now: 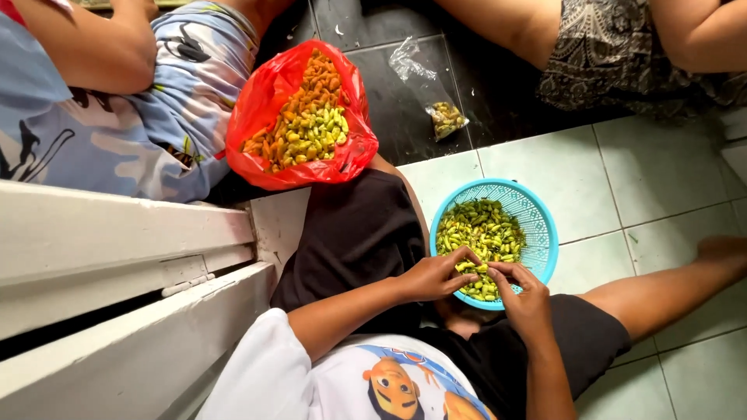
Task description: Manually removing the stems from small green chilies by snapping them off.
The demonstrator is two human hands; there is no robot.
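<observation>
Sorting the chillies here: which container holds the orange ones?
The red plastic bag, holding orange and green chillies; the blue basket holds only green.

you are working under soft, even daylight; the pale floor tiles (638, 194) are reflecting it brightly, while the dark tiles (389, 101) are showing faint sheen. the red plastic bag (299, 117) is glaring slightly. shadows are lying weak beneath the blue basket (537, 225). the white bench (117, 233) is bowing at the left edge. focus is holding sharp centrally, softening toward the corners.
</observation>
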